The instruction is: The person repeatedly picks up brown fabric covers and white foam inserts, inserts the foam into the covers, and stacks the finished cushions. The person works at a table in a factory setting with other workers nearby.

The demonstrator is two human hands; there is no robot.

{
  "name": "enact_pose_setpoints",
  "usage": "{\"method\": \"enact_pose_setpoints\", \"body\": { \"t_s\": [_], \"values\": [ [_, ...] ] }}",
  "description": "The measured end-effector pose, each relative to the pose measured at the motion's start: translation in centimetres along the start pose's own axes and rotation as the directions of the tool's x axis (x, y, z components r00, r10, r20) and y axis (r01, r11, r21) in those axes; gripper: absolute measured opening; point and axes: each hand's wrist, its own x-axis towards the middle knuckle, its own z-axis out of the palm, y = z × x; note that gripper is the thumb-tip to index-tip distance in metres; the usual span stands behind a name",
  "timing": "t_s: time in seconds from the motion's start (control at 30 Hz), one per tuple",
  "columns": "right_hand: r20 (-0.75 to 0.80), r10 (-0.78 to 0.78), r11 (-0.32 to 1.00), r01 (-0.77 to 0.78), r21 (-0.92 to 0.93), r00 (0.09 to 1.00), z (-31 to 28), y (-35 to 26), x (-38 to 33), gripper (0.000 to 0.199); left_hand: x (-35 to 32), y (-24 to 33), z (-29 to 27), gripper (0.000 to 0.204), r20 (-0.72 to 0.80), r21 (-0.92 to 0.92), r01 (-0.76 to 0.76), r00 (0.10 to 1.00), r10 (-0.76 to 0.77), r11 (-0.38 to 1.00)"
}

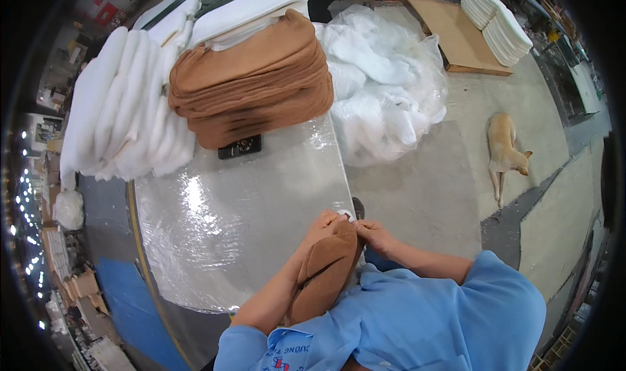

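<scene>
A folded piece of brown fleecy fabric (326,263) hangs in front of my chest, its top end up between my two hands. My left hand (324,223) is closed on that top end from the left. My right hand (376,235) is closed too, its thumb and fingertips pinched at the right side of the same end. Between the fingertips shows a small white piece with a dark mark (347,216), too small to make out. Beyond, on the plastic-covered table (241,234), lies a tall stack of brown fleecy pieces (251,77).
White fluffy pieces (124,103) are piled left of the brown stack. A black flat object (240,147) lies at its near edge. Clear plastic bags of white material (385,77) stand right of the table. A tan dog (504,146) lies on the floor, near a board with white stacks (495,25).
</scene>
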Motion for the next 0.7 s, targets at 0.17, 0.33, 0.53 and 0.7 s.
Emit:
{"method": "enact_pose_setpoints", "body": {
  "t_s": [0.17, 0.33, 0.53, 0.7],
  "values": [
    [-0.167, 0.223, 0.913, -0.146, 0.381, 0.96, -0.7, 0.6, -2.4, 0.034, 1.5, 2.1, 2.0, 0.046, 0.26, 0.097, 0.054, 0.963, -0.077, 0.994],
    [-0.068, 0.273, 0.811, -0.192, 0.552, 0.96, -0.7, 0.7, -1.5, 0.055, 2.2, 1.9, 3.2, 0.049, 0.277, 0.195, 0.03, 0.957, -0.084, 0.98],
    [-0.193, 0.159, 0.987, -0.156, 0.031, 0.968, -2.0, 1.7, 1.1, 0.06, 3.2, 2.2, 3.7, 0.055, 0.186, 0.415, -0.121, 0.981, 0.046, 0.902],
    [-0.061, 0.198, 0.924, -0.166, 0.344, 0.978, -2.4, 3.4, 2.3, 0.053, 3.9, -0.7, 4.2, 0.045, 0.087, 0.52, -0.077, 0.996, 0.037, 0.851]
  ]
}}
